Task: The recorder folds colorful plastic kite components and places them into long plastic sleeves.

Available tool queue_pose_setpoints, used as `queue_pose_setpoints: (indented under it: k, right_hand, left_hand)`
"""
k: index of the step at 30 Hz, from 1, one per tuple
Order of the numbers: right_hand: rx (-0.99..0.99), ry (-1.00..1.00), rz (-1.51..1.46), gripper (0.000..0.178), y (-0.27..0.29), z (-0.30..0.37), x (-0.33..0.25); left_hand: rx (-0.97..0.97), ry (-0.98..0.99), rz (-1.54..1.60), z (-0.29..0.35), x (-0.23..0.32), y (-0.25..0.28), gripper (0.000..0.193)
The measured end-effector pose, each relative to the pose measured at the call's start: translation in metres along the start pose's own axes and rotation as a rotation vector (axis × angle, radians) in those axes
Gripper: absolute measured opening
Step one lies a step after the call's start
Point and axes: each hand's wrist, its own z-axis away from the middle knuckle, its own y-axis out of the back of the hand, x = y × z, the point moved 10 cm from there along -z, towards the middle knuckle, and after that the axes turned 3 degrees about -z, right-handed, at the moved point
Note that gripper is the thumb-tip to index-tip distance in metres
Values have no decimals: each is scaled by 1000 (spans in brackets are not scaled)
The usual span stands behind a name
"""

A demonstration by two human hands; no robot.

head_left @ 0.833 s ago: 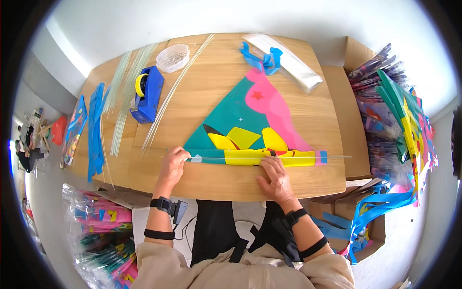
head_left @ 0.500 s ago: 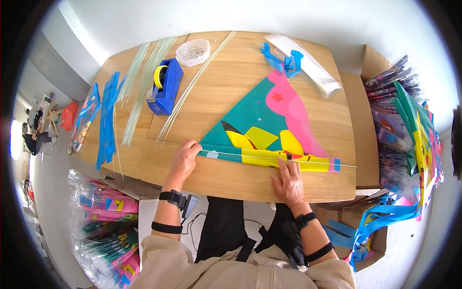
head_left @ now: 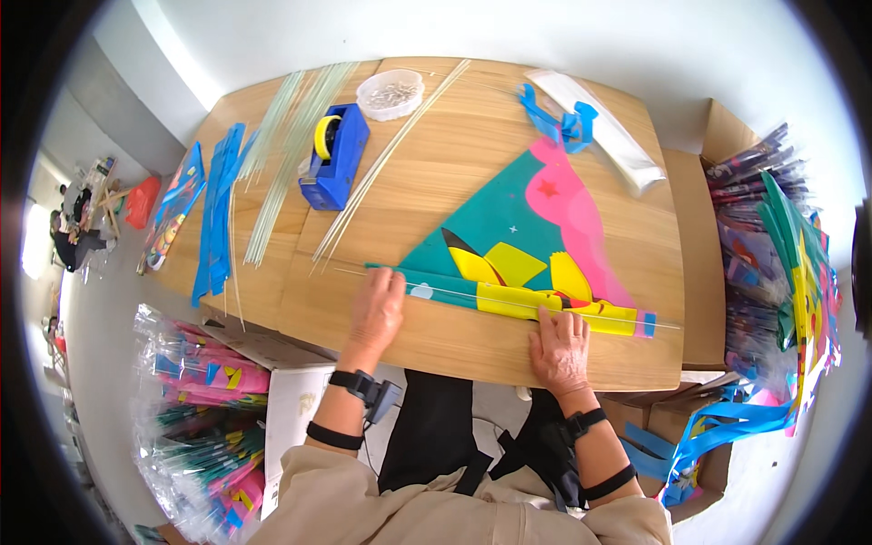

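Triangular printed sheet (head_left: pixel 490 218) lies flat on the worktop before you, its near edge folded, a thin pale rod (head_left: pixel 509 301) running along the fold and past its right end. Your left hand (head_left: pixel 377 311) is at the fold's left corner, fingertips down; whether that grip pinches, I cannot tell. Your right hand (head_left: pixel 560 352) presses the yellow part with its fingers, thumb apart, grip unclosed, hiding a bit of the fold. Both forearms rise from below, black straps on each.

Farther out: loose rods (head_left: pixel 391 154) slant away beyond your left hand, beside a blue tape dispenser (head_left: pixel 347 163); a clear bowl (head_left: pixel 386 113) of small pieces behind; blue strips (head_left: pixel 216 218) at far left. Blue ribbon (head_left: pixel 577 129) tops the sheet, near a white packet (head_left: pixel 599 127).

Worktop (head_left: pixel 454 350): wood-grained, seamed, curved by the lens. White wall (head_left: pixel 454 32) behind; cardboard box (head_left: pixel 698 263) with wrapped bundles at right; bagged prints (head_left: pixel 204 409) lower left.
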Motion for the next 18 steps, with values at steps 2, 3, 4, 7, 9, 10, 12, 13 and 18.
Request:
queue_pose_setpoints:
  k: [2,3,4,7,9,10,12,13,18]
  right_hand:
    - [-10,-2,8,45,-1,1,0]
    - [0,3,3,45,0,0,-1]
    - [9,7,-2,45,1,-1,-3]
    - [14,17,-3,44,3,-3,-7]
    - [-2,21,-27,43,0,-2,-4]
    - [2,23,-20,44,2,-3,-3]
    - [4,25,-10,44,5,-4,-3]
    - [1,25,-8,44,5,-4,-4]
    - [-13,25,-12,43,1,-5,-8]
  left_hand:
    - [-5,-36,-60,3,19,3,18]
    - [10,-41,-106,6,24,4,17]
    - [25,-47,-151,10,28,4,17]
    - [-54,5,-77,12,20,-2,21]
    - [-133,64,100,0,2,4,25]
    - [-31,134,173,-9,-17,15,22]
    - [227,285,292,-31,-71,39,16]
    - [380,369,333,-40,-106,54,14]
    - [274,872,546,-84,-271,29,11]
